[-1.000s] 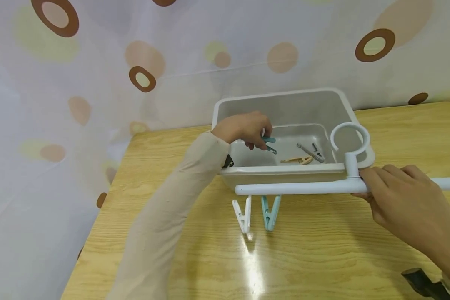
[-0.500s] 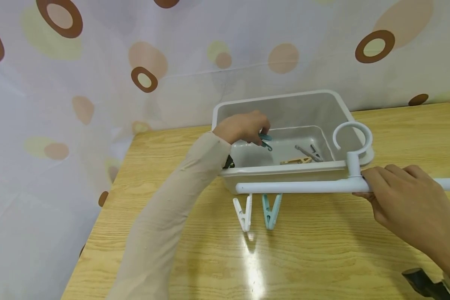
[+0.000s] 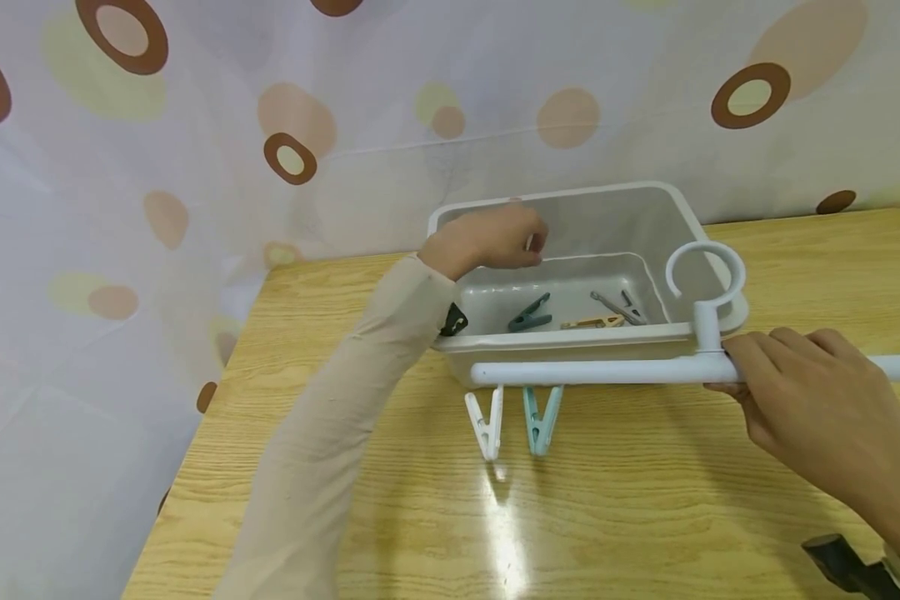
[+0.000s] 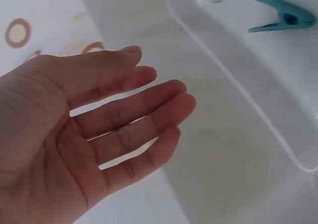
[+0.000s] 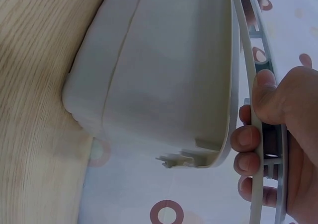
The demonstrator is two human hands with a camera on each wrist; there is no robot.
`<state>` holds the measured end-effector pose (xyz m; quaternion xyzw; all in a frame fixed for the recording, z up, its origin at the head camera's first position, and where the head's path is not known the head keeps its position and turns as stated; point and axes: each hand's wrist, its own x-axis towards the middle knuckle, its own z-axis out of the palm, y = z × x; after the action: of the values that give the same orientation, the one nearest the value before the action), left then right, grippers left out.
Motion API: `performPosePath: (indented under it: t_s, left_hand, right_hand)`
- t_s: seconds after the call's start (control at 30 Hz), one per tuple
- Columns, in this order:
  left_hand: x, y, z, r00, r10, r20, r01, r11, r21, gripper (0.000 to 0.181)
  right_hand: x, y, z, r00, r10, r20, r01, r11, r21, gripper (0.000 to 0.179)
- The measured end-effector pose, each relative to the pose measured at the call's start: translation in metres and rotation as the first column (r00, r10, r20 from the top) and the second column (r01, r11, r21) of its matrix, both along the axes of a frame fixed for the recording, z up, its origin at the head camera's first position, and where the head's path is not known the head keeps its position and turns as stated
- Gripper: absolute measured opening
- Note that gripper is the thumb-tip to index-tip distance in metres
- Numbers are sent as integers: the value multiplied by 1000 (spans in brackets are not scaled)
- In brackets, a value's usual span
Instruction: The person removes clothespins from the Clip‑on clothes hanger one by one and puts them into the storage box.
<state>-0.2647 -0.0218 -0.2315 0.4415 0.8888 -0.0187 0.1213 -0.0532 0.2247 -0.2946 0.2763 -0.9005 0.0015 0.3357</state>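
Observation:
My left hand (image 3: pixel 487 237) is over the grey-white plastic basin (image 3: pixel 570 340), fingers loosely bent and nothing between them. Below it, a teal clothespin (image 3: pixel 528 315) lies on the basin floor; the left wrist view shows this same clothespin (image 4: pixel 285 16) apart from the fingertips. With my right hand (image 3: pixel 817 408) I grip the bar of a white clip hanger (image 3: pixel 592 372), thumb and fingers wrapped around it in the right wrist view. Its hook ring rises beside my fingers. From the bar's left end hang a white clothespin (image 3: pixel 486 427) and a pale teal clothespin (image 3: pixel 542 423).
Inside the basin, a yellow-orange clothespin (image 3: pixel 596 322) and a grey clothespin (image 3: pixel 622 310) lie toward the right. The hanger bar is in front of the basin's near wall. A wooden table (image 3: pixel 345 333) carries the basin, with a spotted cloth (image 3: pixel 382 100) behind.
My left hand held the teal clothespin earlier; it has let go, and the clothespin now lies in the basin. That hand has risen slightly. My right hand keeps its hold on the hanger.

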Motion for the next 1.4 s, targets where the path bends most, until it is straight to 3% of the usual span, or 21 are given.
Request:
performPosePath:
  t_s: [0.1, 0.2, 0.37, 0.5, 0.6, 0.67, 0.8, 0.97, 1.2, 1.3, 1.4]
  left_hand:
    - [6, -5, 16, 998, -31, -51, 36, 994, 104, 18]
    - [20, -11, 35, 994, -39, -99, 58, 979, 195, 18]
    - [52, -27, 59, 981, -50, -189, 106, 949, 298, 18]
    - [86, -40, 63, 950, -79, -301, 188, 918, 351, 20]
    - [114, -48, 58, 937, -84, -340, 218, 899, 381, 21]
    - [132, -54, 52, 937, -81, -339, 219, 893, 393, 20]
    - [155, -65, 38, 938, -55, -343, 198, 896, 398, 19]
    - [171, -73, 24, 933, -21, -360, 170, 905, 389, 16]
    - [182, -78, 6, 925, -12, -380, 173, 904, 392, 15]
    - [187, -79, -5, 922, 1, -387, 176, 889, 422, 15]
    - [194, -80, -16, 913, 36, -406, 186, 850, 493, 12]
  right_hand:
    - [-1, -1, 0, 1000, 1, -7, -1, 1000, -1, 60]
    - [-3, -2, 2, 1000, -5, -7, 5, 1000, 0, 61]
    - [-7, -6, 4, 1000, 5, -15, -5, 1000, -12, 60]
    - [-10, -8, 5, 1000, 16, -18, -17, 999, -28, 60]
    - [-13, -11, 6, 1000, 19, -4, -20, 999, -32, 62]
    - [-16, -14, 7, 1000, 18, 13, -18, 999, -33, 63]
    - [-19, -22, 10, 999, 21, 36, -19, 999, -47, 63]
    - [-25, -27, 12, 999, 31, 17, -30, 998, -61, 64]
    - [-32, -27, 18, 1000, 30, -5, -30, 997, -75, 67]
    - [-34, -27, 21, 999, 33, -17, -34, 997, -76, 67]
    - [-36, -30, 23, 999, 41, -20, -42, 996, -80, 66]
